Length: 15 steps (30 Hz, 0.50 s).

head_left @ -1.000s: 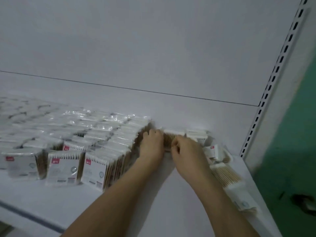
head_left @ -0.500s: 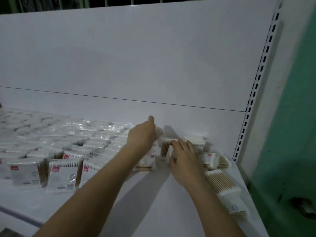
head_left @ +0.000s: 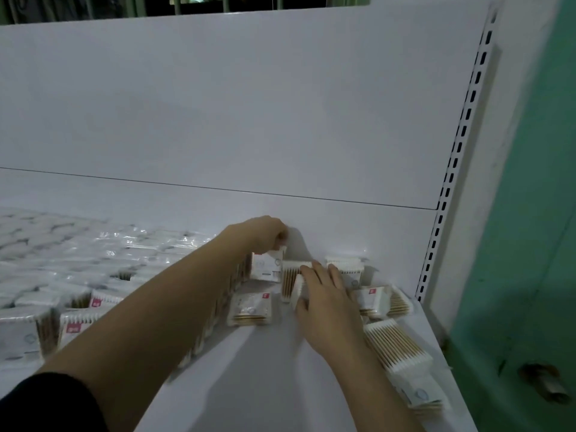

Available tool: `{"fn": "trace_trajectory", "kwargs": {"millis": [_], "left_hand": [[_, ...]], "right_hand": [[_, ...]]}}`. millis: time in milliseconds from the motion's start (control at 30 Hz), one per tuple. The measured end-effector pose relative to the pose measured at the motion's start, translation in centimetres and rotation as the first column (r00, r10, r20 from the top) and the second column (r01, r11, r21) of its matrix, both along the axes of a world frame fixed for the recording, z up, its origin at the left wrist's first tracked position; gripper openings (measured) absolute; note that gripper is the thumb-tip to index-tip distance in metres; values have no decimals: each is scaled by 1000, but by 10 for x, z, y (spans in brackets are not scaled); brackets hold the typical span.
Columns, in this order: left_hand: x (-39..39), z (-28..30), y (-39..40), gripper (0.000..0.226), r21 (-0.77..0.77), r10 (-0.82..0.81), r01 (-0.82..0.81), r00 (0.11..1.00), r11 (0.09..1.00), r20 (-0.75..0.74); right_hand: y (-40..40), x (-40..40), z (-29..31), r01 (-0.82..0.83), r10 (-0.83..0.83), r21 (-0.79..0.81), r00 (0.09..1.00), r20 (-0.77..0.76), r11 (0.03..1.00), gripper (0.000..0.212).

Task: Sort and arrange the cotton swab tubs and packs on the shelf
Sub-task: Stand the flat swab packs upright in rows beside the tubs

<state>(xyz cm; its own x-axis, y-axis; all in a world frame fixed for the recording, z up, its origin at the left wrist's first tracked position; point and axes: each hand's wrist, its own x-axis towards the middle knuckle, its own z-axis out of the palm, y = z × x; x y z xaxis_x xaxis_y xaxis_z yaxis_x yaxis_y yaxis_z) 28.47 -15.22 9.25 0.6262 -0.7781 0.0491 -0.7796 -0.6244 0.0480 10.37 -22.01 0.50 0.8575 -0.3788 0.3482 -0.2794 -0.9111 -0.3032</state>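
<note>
- Left hand – fingers curled, pinching top of upright clear plastic cotton swab pack w/ white label, by white shelf's back panel.
- Right hand – fingers spread, resting on wooden-stick swab pack just beside it.

White back panel faces me, seam across it. Slotted upright stands right. Green wall beyond; lighting dim.

left hand: its fingertips are curling down behind an upright pack, so the grip is staying out of sight
right hand: its palm is covering part of a standing pack
rows of packs: running off the left edge, labels blurring
pack by the front edge: print is smearing too much to read
</note>
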Motion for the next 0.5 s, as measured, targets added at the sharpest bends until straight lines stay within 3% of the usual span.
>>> {"fn": "trace_trajectory", "kwargs": {"millis": [167, 267, 333, 433, 500], "left_hand": [[-3, -10, -10, 17, -29, 39, -39, 999, 999, 20], [-10, 1, -2, 33, -114, 41, -27, 992, 993, 122], [-19, 7, 9, 39, -200, 54, -24, 988, 979, 146], [-47, 7, 31, 36, -283, 81, -63, 995, 957, 50], [-67, -5, 46, 46, -229, 66, -79, 996, 970, -65]], "right_hand": [[1, 0, 1, 2, -2, -20, 1000, -7, 1000, 54], [2, 0, 0, -1, 1, 2, 1000, 7, 1000, 54], [4, 0, 4, 2, -3, 9, 995, 97, 1000, 52], [12, -3, 18, -32, 17, 36, 940, 340, 999, 39], [19, -10, 26, -72, 32, 106, 940, 339, 992, 20]]}}
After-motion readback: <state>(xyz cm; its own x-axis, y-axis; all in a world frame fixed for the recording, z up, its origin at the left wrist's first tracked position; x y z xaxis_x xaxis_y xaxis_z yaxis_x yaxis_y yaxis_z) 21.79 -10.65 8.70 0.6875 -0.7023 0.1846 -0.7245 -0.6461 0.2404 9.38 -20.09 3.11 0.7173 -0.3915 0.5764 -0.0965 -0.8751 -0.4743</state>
